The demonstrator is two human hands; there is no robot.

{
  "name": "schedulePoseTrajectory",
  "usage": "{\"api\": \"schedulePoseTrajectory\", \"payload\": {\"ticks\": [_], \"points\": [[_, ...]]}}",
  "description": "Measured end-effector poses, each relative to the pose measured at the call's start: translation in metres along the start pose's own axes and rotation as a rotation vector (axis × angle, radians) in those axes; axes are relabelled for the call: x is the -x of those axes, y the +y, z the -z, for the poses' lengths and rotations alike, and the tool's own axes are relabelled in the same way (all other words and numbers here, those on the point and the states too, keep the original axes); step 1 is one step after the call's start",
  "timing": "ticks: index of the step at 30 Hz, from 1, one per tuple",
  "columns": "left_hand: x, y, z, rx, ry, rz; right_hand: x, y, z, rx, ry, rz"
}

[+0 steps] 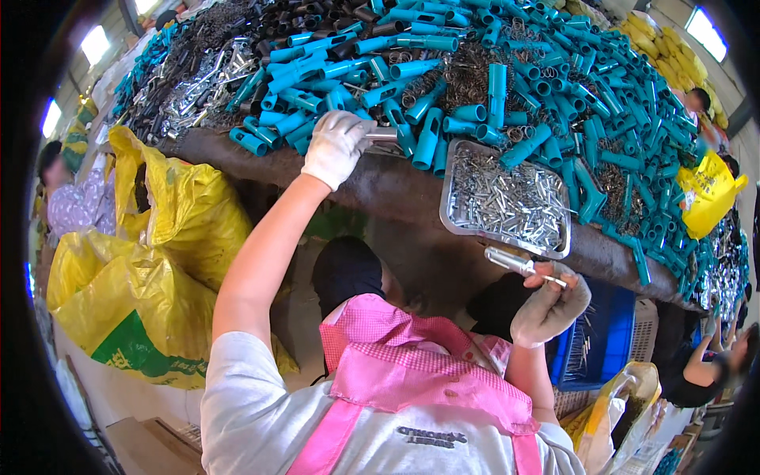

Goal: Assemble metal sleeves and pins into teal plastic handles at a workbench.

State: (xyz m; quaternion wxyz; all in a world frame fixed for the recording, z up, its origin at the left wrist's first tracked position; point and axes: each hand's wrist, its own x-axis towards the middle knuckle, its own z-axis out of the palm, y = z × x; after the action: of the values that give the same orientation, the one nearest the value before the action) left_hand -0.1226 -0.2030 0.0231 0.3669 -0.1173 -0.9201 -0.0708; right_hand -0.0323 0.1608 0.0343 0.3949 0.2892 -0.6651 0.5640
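My left hand (336, 150), in a white glove, is closed around a silver metal cylinder-like piece (382, 134) at the edge of the heaped table. Its far end reaches the teal plastic tubes (431, 134), which have slots cut in them. Lower right, my gloved right hand (552, 310) pinches a shiny, elongated metal part (508, 260) in front of the tray. A thin metal pin (556, 279) also shows at those fingertips. Small silver pins and dark springs fill the metal tray (446, 215) between my hands.
Black parts (324, 20), coil springs (467, 75) and silver metal pieces (210, 87) share the table heap. Yellow sacks (158, 293) stand at the left. A blue crate (621, 324) sits below the tray. A yellow bag (704, 194) lies farther right; other people work at both sides.
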Motion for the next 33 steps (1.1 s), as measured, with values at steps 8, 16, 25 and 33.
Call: {"api": "schedulePoseTrajectory", "payload": {"ticks": [8, 16, 25, 33], "points": [[0.050, 0.115, 0.045, 1.174, -0.242, 0.548, -0.007, -0.003, -0.027, -0.394, 0.294, -0.351], [0.077, 0.174, 0.048, 1.372, -0.272, 0.753, 0.037, -0.007, -0.034, -0.567, 0.041, -0.834], [0.102, 0.241, 0.034, 2.100, -0.219, 1.274, 0.070, -0.030, 0.009, -0.674, -0.607, -1.460], [0.114, 0.256, 0.036, 2.081, -0.558, 1.066, 0.075, -0.009, 0.052, -0.539, -0.310, -1.190]]}}
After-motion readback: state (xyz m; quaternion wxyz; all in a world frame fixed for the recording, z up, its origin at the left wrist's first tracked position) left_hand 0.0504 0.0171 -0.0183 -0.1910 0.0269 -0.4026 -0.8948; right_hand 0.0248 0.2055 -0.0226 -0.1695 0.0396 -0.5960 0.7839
